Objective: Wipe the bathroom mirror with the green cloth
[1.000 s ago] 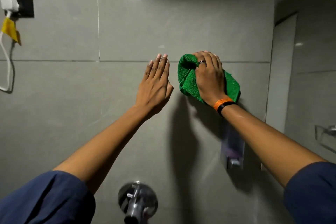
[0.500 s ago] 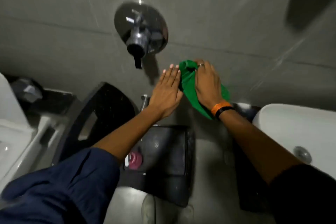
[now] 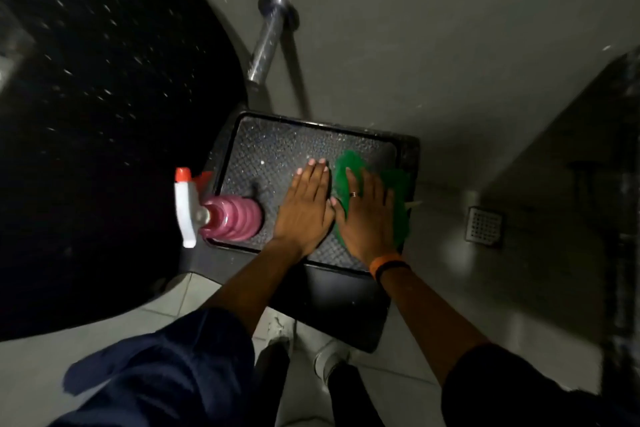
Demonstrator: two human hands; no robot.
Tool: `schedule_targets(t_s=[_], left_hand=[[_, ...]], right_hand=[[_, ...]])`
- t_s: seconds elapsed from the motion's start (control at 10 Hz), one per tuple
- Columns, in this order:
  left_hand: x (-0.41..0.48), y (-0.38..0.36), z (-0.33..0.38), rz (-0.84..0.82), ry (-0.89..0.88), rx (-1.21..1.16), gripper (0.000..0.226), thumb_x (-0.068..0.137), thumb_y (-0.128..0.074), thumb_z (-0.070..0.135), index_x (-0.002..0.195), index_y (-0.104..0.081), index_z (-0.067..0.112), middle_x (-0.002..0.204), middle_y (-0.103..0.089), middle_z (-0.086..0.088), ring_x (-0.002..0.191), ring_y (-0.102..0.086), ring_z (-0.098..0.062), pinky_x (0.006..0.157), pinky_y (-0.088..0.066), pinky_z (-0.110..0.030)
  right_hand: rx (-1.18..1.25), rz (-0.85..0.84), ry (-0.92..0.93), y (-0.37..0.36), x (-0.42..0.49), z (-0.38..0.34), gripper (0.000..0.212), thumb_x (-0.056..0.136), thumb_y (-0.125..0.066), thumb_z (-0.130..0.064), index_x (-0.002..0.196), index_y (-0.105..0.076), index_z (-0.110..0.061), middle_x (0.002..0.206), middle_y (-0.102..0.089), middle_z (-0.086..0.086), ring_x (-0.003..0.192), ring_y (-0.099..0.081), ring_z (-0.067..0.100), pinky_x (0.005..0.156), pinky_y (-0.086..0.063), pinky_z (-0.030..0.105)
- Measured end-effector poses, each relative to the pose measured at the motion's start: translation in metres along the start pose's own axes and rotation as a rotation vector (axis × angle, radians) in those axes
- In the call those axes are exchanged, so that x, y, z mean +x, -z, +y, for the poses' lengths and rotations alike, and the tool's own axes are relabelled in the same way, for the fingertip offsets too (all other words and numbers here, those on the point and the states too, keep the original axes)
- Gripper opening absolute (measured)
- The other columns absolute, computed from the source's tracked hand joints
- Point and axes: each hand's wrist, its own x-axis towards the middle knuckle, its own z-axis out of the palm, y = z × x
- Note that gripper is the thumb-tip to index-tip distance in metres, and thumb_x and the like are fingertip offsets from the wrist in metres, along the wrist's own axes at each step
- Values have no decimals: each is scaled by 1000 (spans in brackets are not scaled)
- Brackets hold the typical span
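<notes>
The green cloth [image 3: 398, 187] lies on the right part of a black stool top [image 3: 263, 149], mostly covered by my right hand [image 3: 367, 215], which presses flat on it with spread fingers. My left hand [image 3: 306, 208] rests flat and open on the stool top just left of the cloth, thumb touching my right hand. No mirror is in view.
A pink spray bottle [image 3: 232, 218] with a white and red trigger head stands at the stool's left edge. A black speckled counter [image 3: 104, 114] fills the left. A chrome pipe [image 3: 270, 38] juts from the grey wall. A floor drain [image 3: 484, 228] is at right.
The view has swung from the wall down to the stool. Both hands moved down with the cloth, which now lies flattened on the stool top under my right hand.
</notes>
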Motion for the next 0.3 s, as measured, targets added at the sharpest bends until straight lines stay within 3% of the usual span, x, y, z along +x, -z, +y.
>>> schedule_targets(t_s=[0.1, 0.3], left_hand=[[4, -40, -17, -13, 24, -19, 64, 102, -22, 37, 155, -5, 5, 166, -1, -9, 153, 4, -23, 125, 1, -40], [-4, -8, -9, 6, -17, -55, 63, 101, -22, 33, 155, -3, 7, 166, -2, -9, 153, 4, -22, 125, 1, -38]], right_hand=[[-78, 58, 56, -39, 7, 14, 67, 96, -45, -51, 153, -29, -20, 163, -28, 17, 151, -22, 37, 122, -12, 57], [0, 12, 39, -7, -3, 6, 75, 97, -39, -59, 158, -21, -18, 167, -17, 15, 155, -10, 35, 125, -10, 58]])
